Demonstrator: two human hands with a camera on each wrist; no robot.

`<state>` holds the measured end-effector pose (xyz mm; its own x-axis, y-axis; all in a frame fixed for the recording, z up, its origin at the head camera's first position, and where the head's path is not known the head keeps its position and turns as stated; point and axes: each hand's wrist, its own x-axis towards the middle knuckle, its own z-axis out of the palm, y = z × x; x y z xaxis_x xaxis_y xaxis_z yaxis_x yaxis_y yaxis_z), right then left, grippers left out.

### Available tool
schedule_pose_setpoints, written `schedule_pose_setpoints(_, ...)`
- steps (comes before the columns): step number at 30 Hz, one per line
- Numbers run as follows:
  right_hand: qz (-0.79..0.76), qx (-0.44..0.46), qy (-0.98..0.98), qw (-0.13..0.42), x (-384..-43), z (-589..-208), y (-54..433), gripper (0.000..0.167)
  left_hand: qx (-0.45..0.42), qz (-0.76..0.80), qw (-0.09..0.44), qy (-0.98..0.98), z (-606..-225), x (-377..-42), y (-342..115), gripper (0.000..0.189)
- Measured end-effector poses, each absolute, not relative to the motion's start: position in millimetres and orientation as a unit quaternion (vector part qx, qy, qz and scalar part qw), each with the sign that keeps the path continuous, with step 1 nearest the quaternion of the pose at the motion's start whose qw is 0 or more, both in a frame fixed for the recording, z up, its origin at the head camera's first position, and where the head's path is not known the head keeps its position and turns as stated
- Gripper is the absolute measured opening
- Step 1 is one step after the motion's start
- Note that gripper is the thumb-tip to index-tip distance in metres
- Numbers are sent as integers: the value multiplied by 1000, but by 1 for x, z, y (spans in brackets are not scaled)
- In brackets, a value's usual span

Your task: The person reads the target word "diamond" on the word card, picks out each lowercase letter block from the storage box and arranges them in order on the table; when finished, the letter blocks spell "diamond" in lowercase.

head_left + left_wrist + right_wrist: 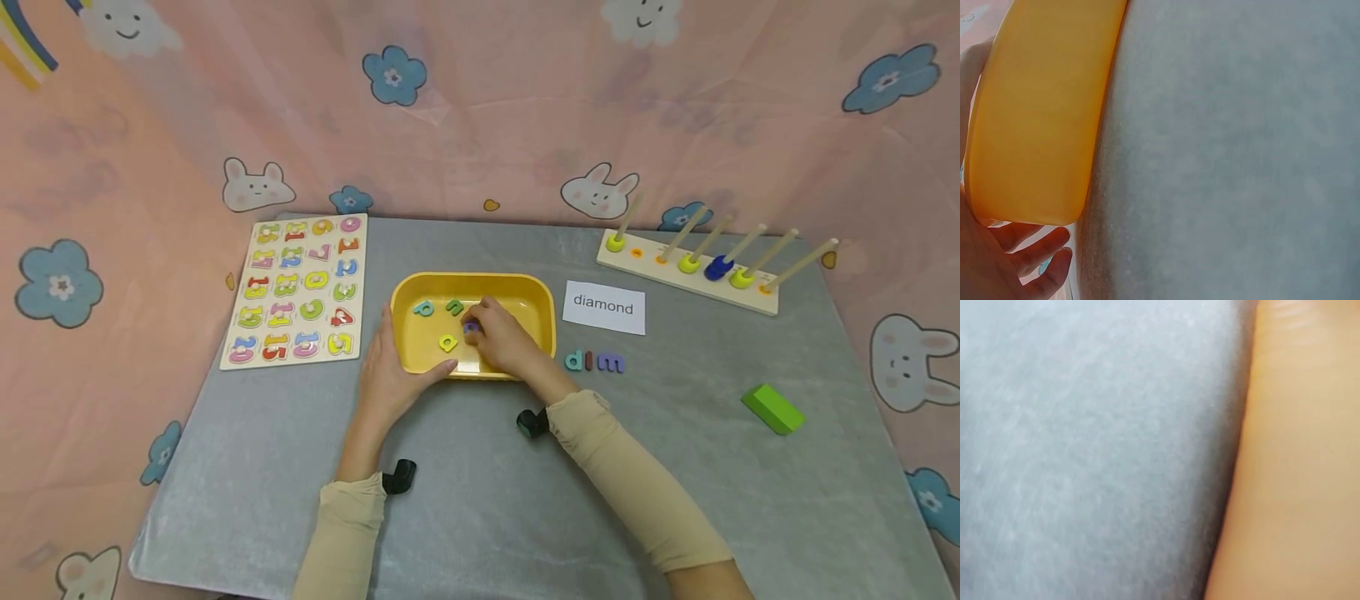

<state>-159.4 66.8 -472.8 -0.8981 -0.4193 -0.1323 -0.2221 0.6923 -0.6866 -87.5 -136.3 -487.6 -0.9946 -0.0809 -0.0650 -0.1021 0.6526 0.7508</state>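
Note:
My left hand (390, 371) grips the left end of the yellow tray (542, 329), fingers along its side and thumb over the front rim. In the left wrist view, curled fingertips (1054, 265) show around the tray's end. Inside the tray, my right hand (502, 333) pinches a small blue-purple letter (471, 327), partly hidden by the fingers. Near it lie a teal letter (423, 308), a green n (454, 307) and a yellow letter (447, 342). In the right wrist view only the blurred tray wall (1297, 462) and grey cloth show.
Right of the tray lie a teal d (573, 360), a thin dark red letter (588, 360) and a purple m (611, 363), below a "diamond" card (604, 321). A number board (298, 292) lies left. A peg board (675, 279) and green block (773, 408) are at right.

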Motion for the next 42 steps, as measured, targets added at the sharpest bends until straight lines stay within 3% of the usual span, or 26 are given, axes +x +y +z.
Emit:
schedule_pose_setpoints(11, -411, -206, 888, -3, -141, -451, 99, 27, -54, 412, 16, 910, -489, -88, -136, 138)
schedule_pose_setpoints(25, -414, -210, 873, -146, -111, -444, 192, 37, -56, 419, 17, 906, -488, -86, -135, 138)
schedule_pose_setpoints(37, -397, -170, 885, -175, -97, -450, 258, 35, -59, 421, 17, 905, -489, -86, -134, 138)
schedule_pose_setpoints(42, -369, -140, 908, -137, -96, -459, 281, 34, -56, 418, 17, 907, -488, -86, -134, 138)
